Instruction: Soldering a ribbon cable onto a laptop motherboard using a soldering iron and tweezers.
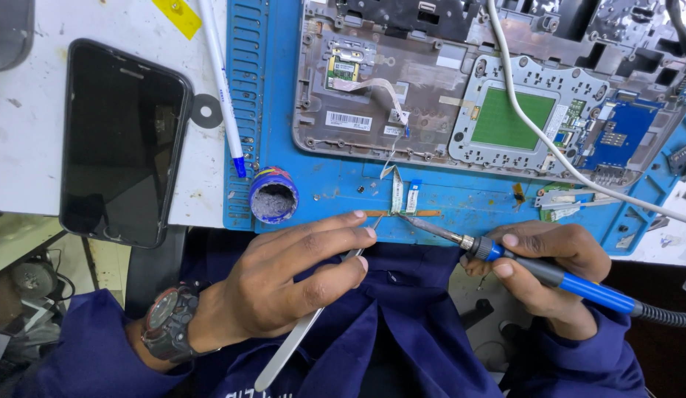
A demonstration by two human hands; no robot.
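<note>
Soldering step in hand, judging by the pose: right hand [549,276] has its fingers clenched around a blue-handled iron [556,276], tip angled left and touching, or just short of, the lower end of a flat ribbon cable [397,193] lying on the blue mat [335,184]. Left hand [284,284] grasps metal tweezers [298,343] between thumb and fingers; the tweezer points run up under the index fingertip and meet the same cable end, just left of the iron tip. Cable end sits on an orange tape strip [427,213], directly ahead of both sets of fingertips. A second ribbon with a blue tab [412,196] lies just right of the first. Beyond the fingers is an opened laptop shell [372,96] with a green touchpad board [512,118]; a white wire [542,140] crosses it. Left of the left fingers: round pot of tip cleaner [273,195], pen [223,88], black phone [122,140] on the white tabletop [33,88]. Next move probably calls for a steady tweezer hold pinning the cable flat while the tip works the contacts, brief touches only, since thin ribbon scorches easily. Exact joint is too small to tell.
</note>
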